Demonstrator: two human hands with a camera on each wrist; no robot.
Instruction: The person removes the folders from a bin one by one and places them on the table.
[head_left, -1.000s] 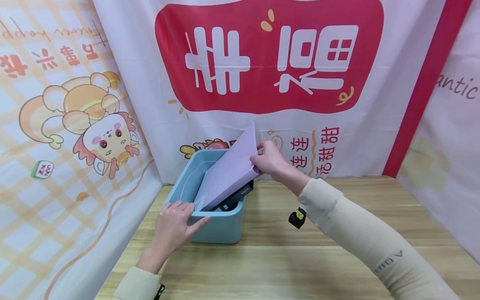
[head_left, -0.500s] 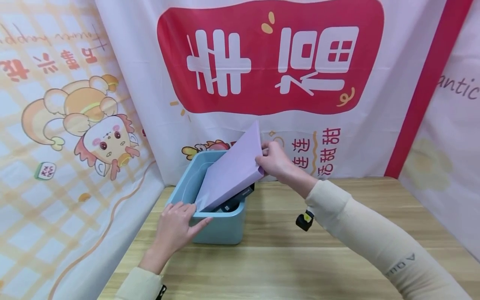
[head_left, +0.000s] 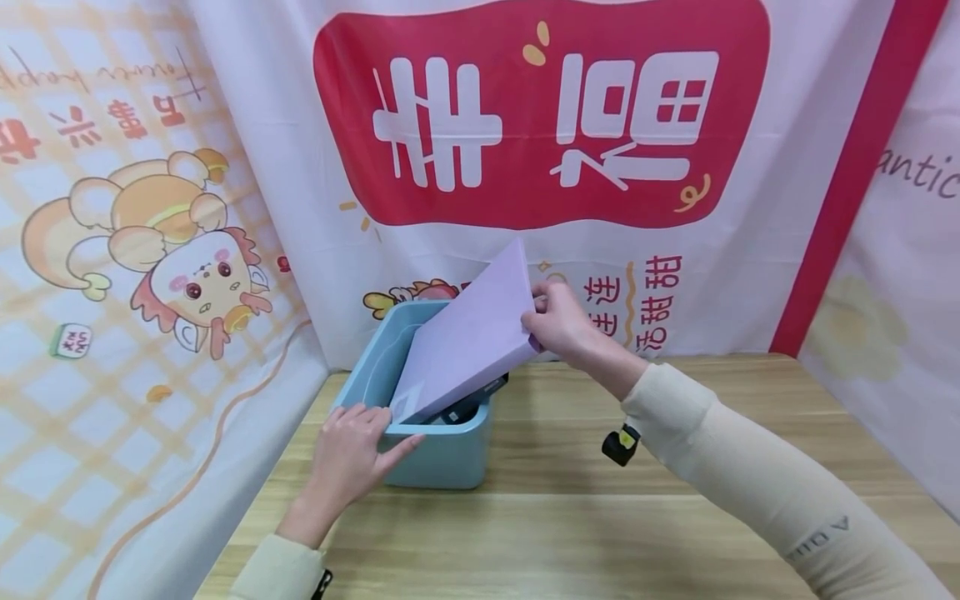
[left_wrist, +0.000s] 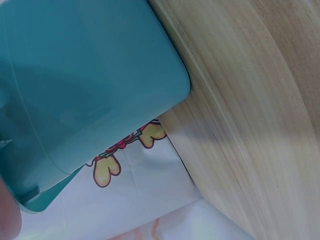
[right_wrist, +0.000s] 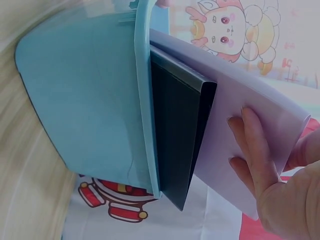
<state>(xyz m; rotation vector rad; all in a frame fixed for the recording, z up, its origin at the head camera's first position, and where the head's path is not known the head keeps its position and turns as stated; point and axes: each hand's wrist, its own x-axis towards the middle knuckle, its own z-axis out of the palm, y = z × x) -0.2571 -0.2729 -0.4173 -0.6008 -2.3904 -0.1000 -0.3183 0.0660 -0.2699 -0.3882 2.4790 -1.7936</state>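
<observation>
A light blue plastic bin [head_left: 435, 458] stands on the wooden table. My left hand [head_left: 352, 458] grips its near left rim, fingers over the edge and thumb along the front; the left wrist view shows mostly the bin's wall [left_wrist: 100, 75]. My right hand [head_left: 562, 321] pinches the upper right edge of a lilac file folder [head_left: 472, 333], which leans out of the bin with its lower end inside. In the right wrist view, several fingertips lie against the folder's underside [right_wrist: 230, 110]. Below it, a black folder-like case [right_wrist: 175, 125] also sticks out over the rim. The bin's bottom is hidden.
A white cloth with a red printed panel [head_left: 525, 117] hangs close behind the bin. A patterned cloth [head_left: 150, 375] stands at the left. Wooden tabletop [head_left: 637, 517] extends to the right and in front.
My right hand has moved a little to the right, drawing the lilac folder's upper end with it. The left hand stays on the rim.
</observation>
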